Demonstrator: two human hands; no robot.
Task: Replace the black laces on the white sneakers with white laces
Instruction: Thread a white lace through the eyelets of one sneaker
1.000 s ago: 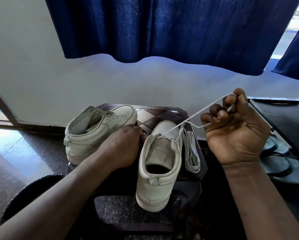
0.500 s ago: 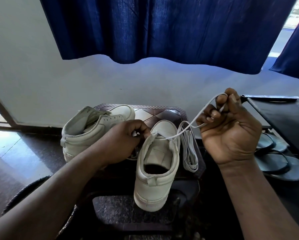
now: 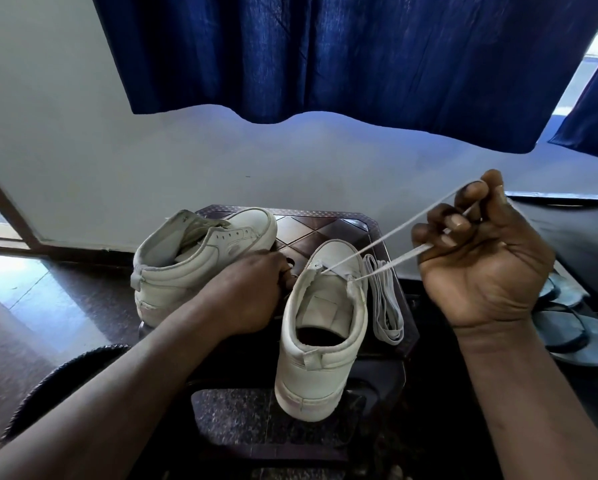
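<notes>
Far left: dark door frame [image 3: 6, 209] against pale wall [image 3: 82, 133], with glossy floor tiles [image 3: 20, 278] below.

Lower left: curved rim of dark ribbed round object [image 3: 58, 379], identity unclear.

Left of centre: far sneaker [image 3: 200, 268], white, tipped on its side on dark wooden stool [image 3: 311, 226], toe away and to the right, visible eyelets bare.

Centre-left: left hand [image 3: 249, 292], back upward, set between the two shoes, fingers curled down beside the left flank of the second shoe. Fingertips hidden; grip or mere touch not discernible.

Centre: near sneaker [image 3: 321, 341], white, upright, heel toward camera and overhanging the stool's near edge. White lace [image 3: 387, 237] threaded at the front eyelets, two strands drawn taut up and to the right.

Just right of that shoe: folded white lace [image 3: 387, 306], flat bundle lying on the stool close beside the shoe's side.

Right: right hand [image 3: 481, 271], raised, palm toward camera, fingers curled, pinching both strands; upper strand looped over the forefinger.

Far right: grey flip-flops [image 3: 574, 334] on the floor, beside a dark flat surface [image 3: 567, 230].

Above, across the width: blue curtain [image 3: 325, 57].
</notes>
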